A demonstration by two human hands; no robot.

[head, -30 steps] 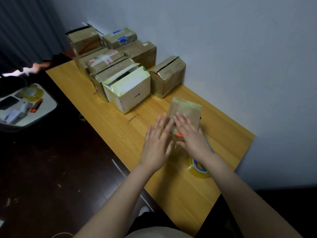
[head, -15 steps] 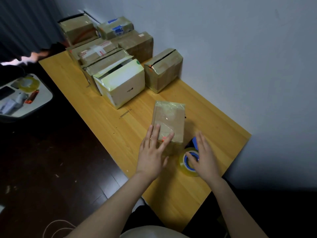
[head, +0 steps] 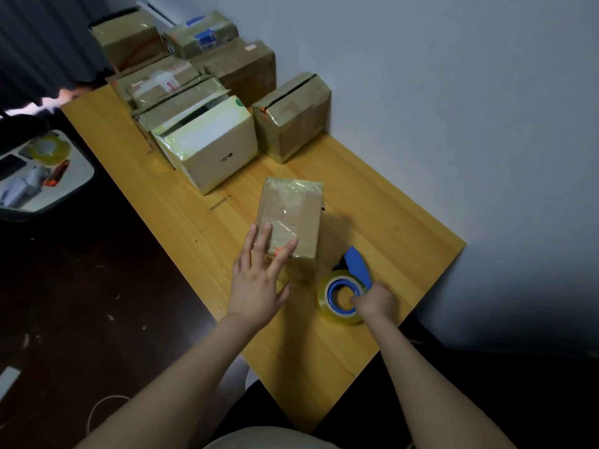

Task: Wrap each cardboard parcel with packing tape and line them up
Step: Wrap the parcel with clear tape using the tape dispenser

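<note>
Parcel (head: 291, 215) on the bench (head: 395, 222), long axis pointing away. Left grip (head: 259, 281), fingers straight, rests on its near end; right grip (head: 374, 303) grasps the tape roll (head: 327, 306) just to its right.

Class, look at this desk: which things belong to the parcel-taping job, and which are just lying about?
In the job: small parcel under the left hand; tape dispenser gripped by the right hand; taped parcels farther back.
Lying about: on the side tray, a spare tape roll, a phone, an orange-and-black item.
</note>
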